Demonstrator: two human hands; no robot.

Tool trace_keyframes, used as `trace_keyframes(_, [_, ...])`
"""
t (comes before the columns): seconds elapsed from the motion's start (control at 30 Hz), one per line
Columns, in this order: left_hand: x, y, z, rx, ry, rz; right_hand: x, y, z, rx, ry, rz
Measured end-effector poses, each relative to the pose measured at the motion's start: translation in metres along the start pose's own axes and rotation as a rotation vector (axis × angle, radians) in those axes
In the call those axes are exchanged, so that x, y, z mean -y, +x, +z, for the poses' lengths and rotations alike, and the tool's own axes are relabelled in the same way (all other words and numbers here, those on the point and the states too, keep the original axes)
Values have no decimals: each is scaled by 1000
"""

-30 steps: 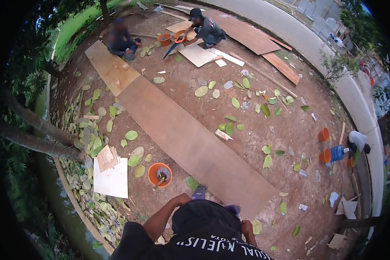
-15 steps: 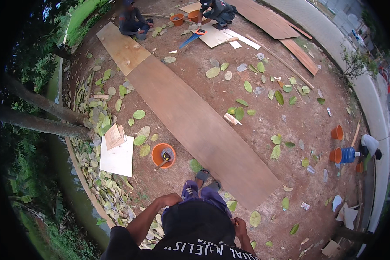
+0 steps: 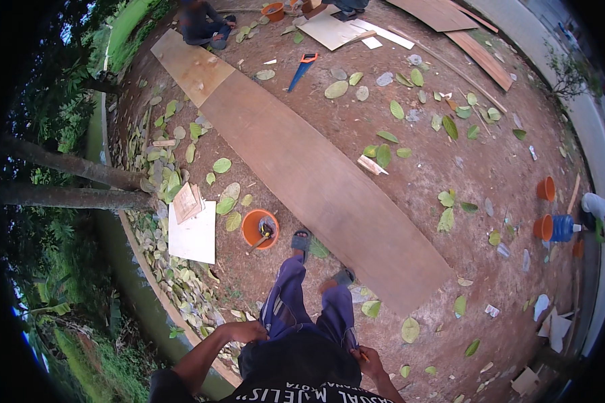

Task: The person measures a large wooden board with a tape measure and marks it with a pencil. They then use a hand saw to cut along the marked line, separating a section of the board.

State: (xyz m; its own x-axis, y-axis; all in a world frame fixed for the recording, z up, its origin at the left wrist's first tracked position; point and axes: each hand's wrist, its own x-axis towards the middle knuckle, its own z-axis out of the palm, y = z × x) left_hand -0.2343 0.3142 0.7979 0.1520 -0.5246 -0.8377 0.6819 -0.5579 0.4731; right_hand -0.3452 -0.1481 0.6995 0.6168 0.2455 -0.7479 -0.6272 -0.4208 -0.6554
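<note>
left hand [image 3: 247, 331] is curled at the hip, fingers together, holding nothing i can make out. ahead sits a round orange plastic bucket [image 3: 259, 228] beside a long brown plywood board [image 3: 309, 178]. right hand [image 3: 366, 361] pinches a small yellow pencil-like object [image 3: 363, 355]. loose leaves underfoot could cause a slip.

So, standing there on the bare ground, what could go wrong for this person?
The small orange bucket with tools in it sits just left of the sandalled feet, so a sideways step might tip it. The long brown wooden board begins right by the feet, and its edge could catch a toe. The right hand seems to hold a small pencil-like thing that might slip among the leaves.
</note>
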Motion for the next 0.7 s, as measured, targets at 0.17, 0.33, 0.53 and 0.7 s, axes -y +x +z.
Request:
trace_keyframes(0.17, [3, 44, -50, 279, 112, -164, 25, 40, -15, 56, -81, -14])
trace_keyframes(0.33, [10, 177, -187, -124, 24, -178, 21, 239, -21, -276, 80, 66])
trace_keyframes(0.53, [55, 416, -468, -699, -141, 239, 4, 658, -12, -439, -456, -630])
trace_keyframes(0.7, [61, 551, -689, -1095, 379, 342, 128, 947, 23, -479, -714, -765])
